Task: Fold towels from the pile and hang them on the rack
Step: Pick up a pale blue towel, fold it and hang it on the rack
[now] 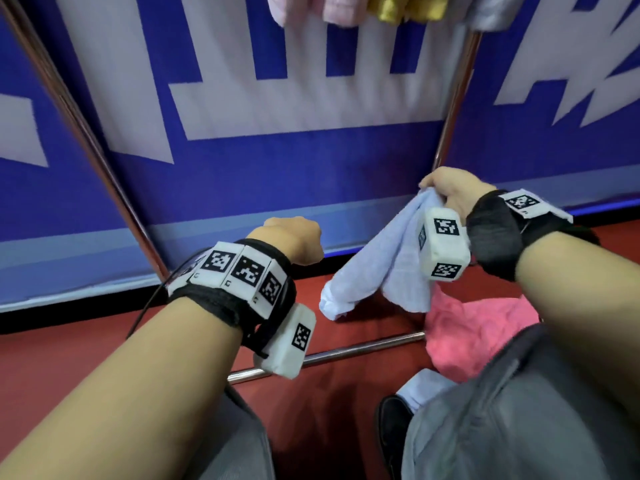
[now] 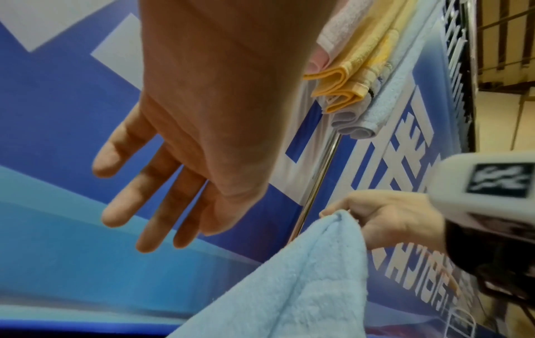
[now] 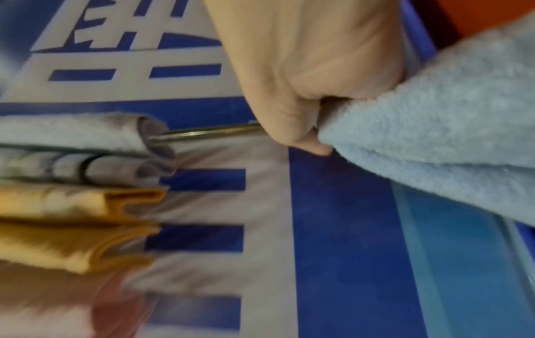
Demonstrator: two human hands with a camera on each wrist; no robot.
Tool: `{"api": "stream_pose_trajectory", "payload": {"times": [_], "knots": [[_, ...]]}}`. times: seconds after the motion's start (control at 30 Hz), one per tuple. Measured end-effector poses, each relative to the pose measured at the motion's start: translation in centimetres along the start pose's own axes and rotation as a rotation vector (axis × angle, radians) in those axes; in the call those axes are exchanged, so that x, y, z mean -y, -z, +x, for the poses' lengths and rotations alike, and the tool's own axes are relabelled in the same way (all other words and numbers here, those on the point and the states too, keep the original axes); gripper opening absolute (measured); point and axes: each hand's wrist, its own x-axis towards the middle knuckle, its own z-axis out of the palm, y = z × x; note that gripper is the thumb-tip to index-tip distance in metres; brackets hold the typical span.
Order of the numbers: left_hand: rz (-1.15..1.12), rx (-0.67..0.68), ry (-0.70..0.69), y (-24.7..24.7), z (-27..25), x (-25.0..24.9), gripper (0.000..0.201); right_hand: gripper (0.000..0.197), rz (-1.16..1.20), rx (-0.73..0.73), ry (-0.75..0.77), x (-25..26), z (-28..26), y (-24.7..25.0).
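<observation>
- While your right hand (image 1: 450, 195) pinches one bunched corner, the light blue towel (image 1: 377, 268) hangs unfolded in front of the rack's right post (image 1: 457, 98), above the pink towel (image 1: 474, 337) on the floor.
- Your left hand (image 2: 162, 173) hovers beside it, fingers spread, holding nothing.
- You seem to be starting the fold; next, probably catch a second corner with that free hand.
- Folded towels (image 2: 344, 87) hang high on that post's rail.
- Large white characters on the blue banner (image 1: 311, 168) behind the post are too cropped to read.

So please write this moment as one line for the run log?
left hand: open, empty | right hand: grips light blue towel, unfolded, hanging | pink towel: on floor | rack: folded towels hung
</observation>
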Motion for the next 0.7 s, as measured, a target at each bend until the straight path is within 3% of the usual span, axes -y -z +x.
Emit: {"api": "stream_pose_trajectory", "payload": {"times": [0.1, 0.17, 0.3, 0.37, 0.47, 0.57, 0.7], "knots": [[-0.247, 0.066, -0.011, 0.3, 0.4, -0.1, 0.025, 0.027, 0.154, 0.066, 0.085, 1.5, -3.3, -1.3], [-0.445, 0.106, -0.03, 0.9, 0.4, -0.3, 0.021, 0.03, 0.134, 0.112, 0.141, 1.7, -4.5, -2.6], [-0.734, 0.162, -0.09, 1.8, -0.6, -0.4, 0.015, 0.015, 0.216, 0.124, 0.18, 1.1, -6.3, -5.0], [-0.766, 0.251, -0.124, 1.7, -0.8, -0.4, 0.014, 0.028, 0.253, 0.104, 0.169, 0.8, -6.6, -6.1], [-0.639, 0.334, -0.105, 0.9, -0.8, -0.8, 0.025, 0.03, 0.253, 0.117, 0.162, 0.4, -6.7, -6.9], [-0.59, 0.201, -0.057, 0.7, -0.6, -1.1, 0.027, 0.025, 0.291, 0.162, 0.15, 0.1, -6.9, -7.5], [-0.582, 0.04, -0.022, 0.7, -0.2, -0.7, 0.025, 0.033, 0.337, 0.233, 0.177, 0.5, -7.8, -7.6]]}}
